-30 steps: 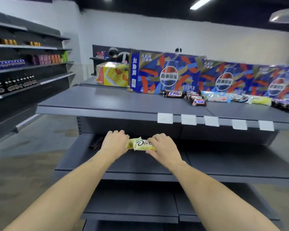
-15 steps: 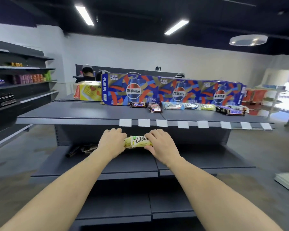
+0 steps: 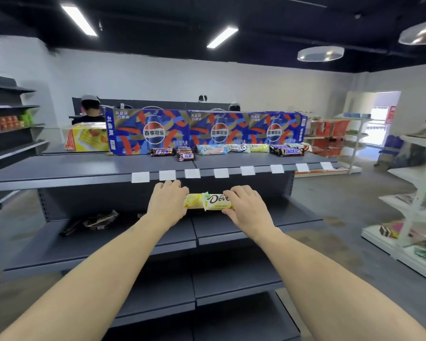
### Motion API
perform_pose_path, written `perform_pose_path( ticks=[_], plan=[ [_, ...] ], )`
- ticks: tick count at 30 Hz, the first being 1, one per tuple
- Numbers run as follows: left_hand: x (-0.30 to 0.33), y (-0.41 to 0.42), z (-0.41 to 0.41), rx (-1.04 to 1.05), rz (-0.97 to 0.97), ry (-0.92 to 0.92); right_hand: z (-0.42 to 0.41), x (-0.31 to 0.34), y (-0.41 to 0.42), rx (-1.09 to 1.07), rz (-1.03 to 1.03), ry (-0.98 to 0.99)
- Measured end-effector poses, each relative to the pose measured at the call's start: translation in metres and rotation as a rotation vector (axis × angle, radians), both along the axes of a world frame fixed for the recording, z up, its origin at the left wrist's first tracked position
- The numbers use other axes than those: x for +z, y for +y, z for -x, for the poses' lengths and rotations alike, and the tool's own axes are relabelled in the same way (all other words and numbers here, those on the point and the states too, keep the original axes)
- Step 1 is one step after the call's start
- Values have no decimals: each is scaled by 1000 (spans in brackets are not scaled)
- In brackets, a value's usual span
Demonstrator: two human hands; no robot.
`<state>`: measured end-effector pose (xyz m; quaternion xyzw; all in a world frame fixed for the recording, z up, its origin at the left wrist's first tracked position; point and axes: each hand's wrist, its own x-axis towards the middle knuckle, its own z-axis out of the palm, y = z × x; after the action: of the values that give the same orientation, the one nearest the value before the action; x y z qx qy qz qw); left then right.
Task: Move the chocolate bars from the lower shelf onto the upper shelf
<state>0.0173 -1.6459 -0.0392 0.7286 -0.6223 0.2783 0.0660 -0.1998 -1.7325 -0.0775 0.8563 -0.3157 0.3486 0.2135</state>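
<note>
I see the pale yellow Dove chocolate bars in glossy wrappers (image 3: 208, 201) held end to end in a short row between both hands, in the air in front of the dark back panel, below the front lip of the grey metal upper shelf (image 3: 89, 168) and above the grey metal lower shelf (image 3: 123, 237). My left hand (image 3: 166, 204) has its grip curled round the left end of the row, fingers over the top; my right hand (image 3: 247, 207) has its grip closed on the right end, fingers on top and thumb beneath. Both forearms reach straight forward from the bottom of the view.

On the lower shelf, well to the left, lie a few dark wrapped bars (image 3: 94, 221), blurred. On the upper shelf sit dark Snickers bars (image 3: 172, 152), more pale Dove bars (image 3: 231, 148) and another dark Snickers pile (image 3: 287, 150), all in a line just before three blue Pepsi cartons (image 3: 207, 131). A yellow carton (image 3: 87, 136) stands left of them. White blank price tags (image 3: 192, 173) hang along the shelf edge
</note>
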Motion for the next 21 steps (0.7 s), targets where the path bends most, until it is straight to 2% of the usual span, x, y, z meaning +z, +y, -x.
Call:
perform_pose_path(
  ticks=[10, 21],
  plan=[
    [6, -60, 51, -78, 100, -32, 65, 9, -41, -187, -41, -63],
    [33, -173, 68, -183, 212, 30, 103, 41, -132, -346, -82, -44]
  ],
)
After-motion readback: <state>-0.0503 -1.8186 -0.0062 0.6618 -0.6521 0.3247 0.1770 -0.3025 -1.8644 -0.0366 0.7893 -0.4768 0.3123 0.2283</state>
